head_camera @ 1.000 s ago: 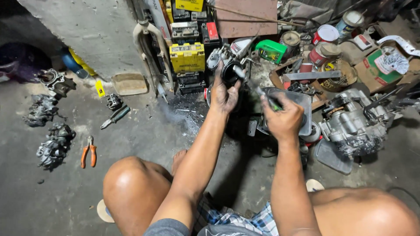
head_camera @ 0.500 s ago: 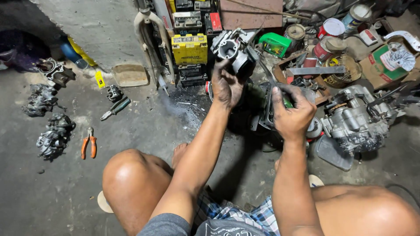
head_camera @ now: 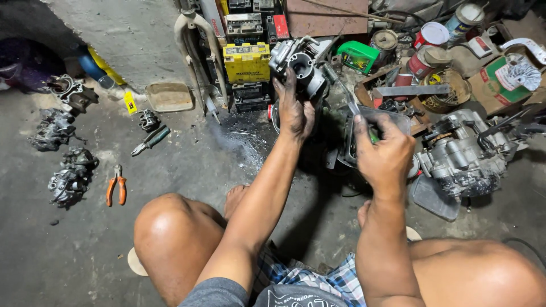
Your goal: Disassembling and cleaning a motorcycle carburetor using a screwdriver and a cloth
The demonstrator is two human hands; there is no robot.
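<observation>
Head view of a person squatting on a concrete floor [head_camera: 187,170]. The left hand [head_camera: 294,111] is gripping a grey carburetor [head_camera: 298,62] from below, fingers curled round its body and lifting it clear of the floor, just in front of a yellow battery [head_camera: 246,61] at the far edge of the floor. The right hand [head_camera: 384,153] is closing in a fist round a green-handled screwdriver [head_camera: 357,113], whose shaft is slanting up toward the carburetor. Directly beyond this hand a metal tray [head_camera: 392,119] is lying, with an engine block [head_camera: 463,156] to its right. Near the left edge of the floor, orange-handled pliers [head_camera: 116,186] are lying beside further carburetors [head_camera: 69,181]; a second screwdriver [head_camera: 150,140] is lying nearer the middle.
</observation>
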